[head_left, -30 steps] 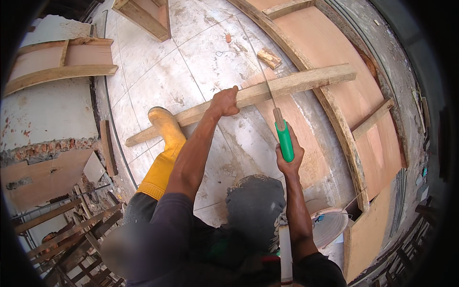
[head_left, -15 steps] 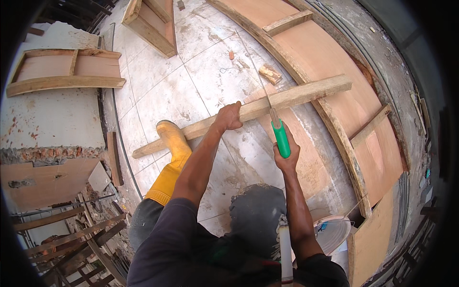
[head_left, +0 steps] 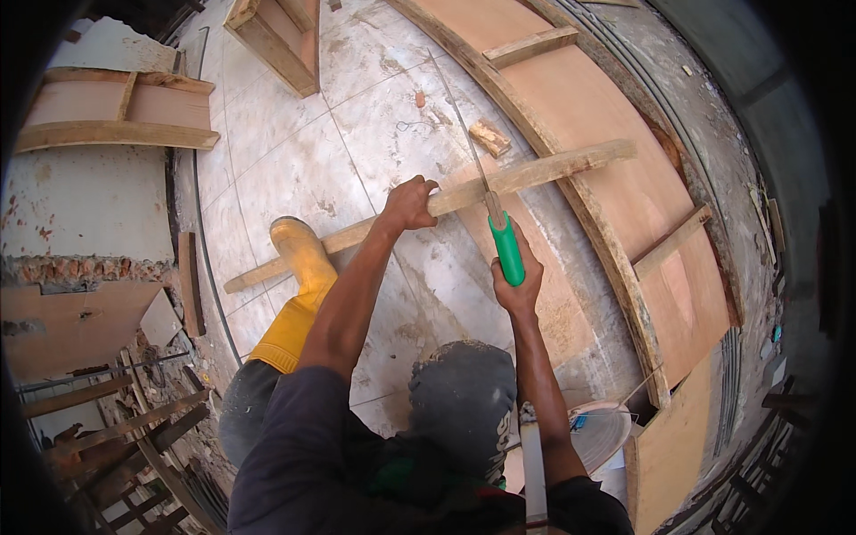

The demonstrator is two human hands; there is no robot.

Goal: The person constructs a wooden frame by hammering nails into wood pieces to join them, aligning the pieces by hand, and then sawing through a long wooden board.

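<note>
My left hand (head_left: 412,203) is closed around a long wooden beam (head_left: 544,169), its fingers over the far edge. The beam slants across the tiles, its right end resting over a plywood-and-timber panel. In my right hand (head_left: 528,278) is the green handle (head_left: 506,250) of a handsaw. Its thin blade (head_left: 464,125) crosses the beam just right of my left hand and points away from me. Whether the teeth have cut into the wood I cannot tell. My yellow rubber boot (head_left: 303,250) is on the beam towards its left end.
The long framed panel (head_left: 615,116) curves along the right. Two smaller wooden frames stand at the far left (head_left: 116,135) and far middle (head_left: 283,49). A wood offcut (head_left: 489,137) lies beyond the beam. Loose timbers (head_left: 134,437) crowd the lower left; a round, translucent lid-like thing (head_left: 599,437) sits lower right.
The whole view has shifted slightly. The beam shows a narrower face, as if rolled a little, and my left hand's grip on it has changed. The saw stays across the beam.
</note>
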